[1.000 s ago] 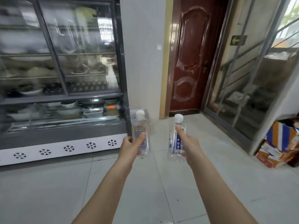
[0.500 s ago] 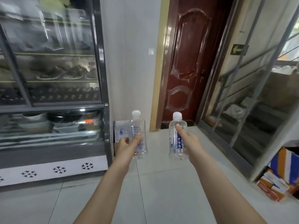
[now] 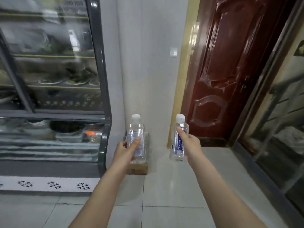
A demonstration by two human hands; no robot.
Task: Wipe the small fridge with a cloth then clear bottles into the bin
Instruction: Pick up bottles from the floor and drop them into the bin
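left of the left hand (image 3: 125, 151) stands a dark-framed glass display cabinet (image 3: 49, 79) with a white snowflake strip (image 3: 52, 185) at its foot. above both hands rises a pale grey wall (image 3: 148, 63) with a small switch (image 3: 173, 51). up and right of the right hand (image 3: 191, 143) is a glossy dark red door (image 3: 230, 71), then a metal-framed glass partition (image 3: 271, 129). pale glossy floor tiles (image 3: 164, 186) lie below.

Bare left hand (image 3: 124, 151), bare right hand (image 3: 191, 145), forearms (image 3: 105, 195) uncovered down to the frame edge, fingernails seemingly short
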